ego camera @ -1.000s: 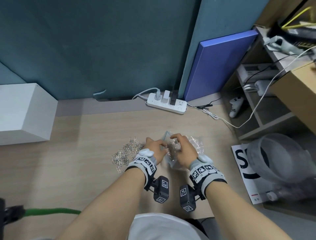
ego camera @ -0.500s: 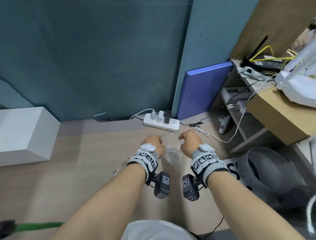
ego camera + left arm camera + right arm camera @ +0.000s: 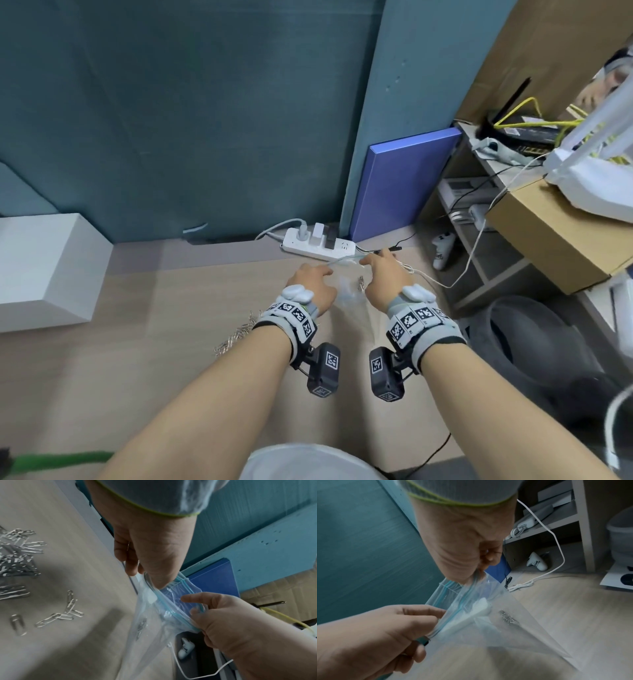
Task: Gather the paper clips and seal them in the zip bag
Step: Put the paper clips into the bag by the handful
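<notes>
A clear zip bag (image 3: 348, 294) with a blue zip strip hangs above the wooden table between my hands. My left hand (image 3: 325, 270) pinches the left end of the zip strip (image 3: 178, 582). At the strip's other end, my right hand (image 3: 368, 262) pinches it too. The bag's mouth (image 3: 453, 601) looks partly apart between the two pinches. A few paper clips (image 3: 508, 619) lie inside the bag. A pile of silver paper clips (image 3: 239, 334) lies on the table left of my left wrist, with a few loose paper clips (image 3: 68, 609) nearer the bag.
A white power strip (image 3: 318, 243) and a white cable (image 3: 428, 277) lie just beyond the hands. A white box (image 3: 44, 270) stands at the left, a blue board (image 3: 404, 185) leans on the wall. To the right are shelves, a cardboard box (image 3: 548, 233) and a grey bin (image 3: 534, 342).
Both hands have lifted the bag off the table and moved apart to its top ends. The head view has tilted up and toward the right.
</notes>
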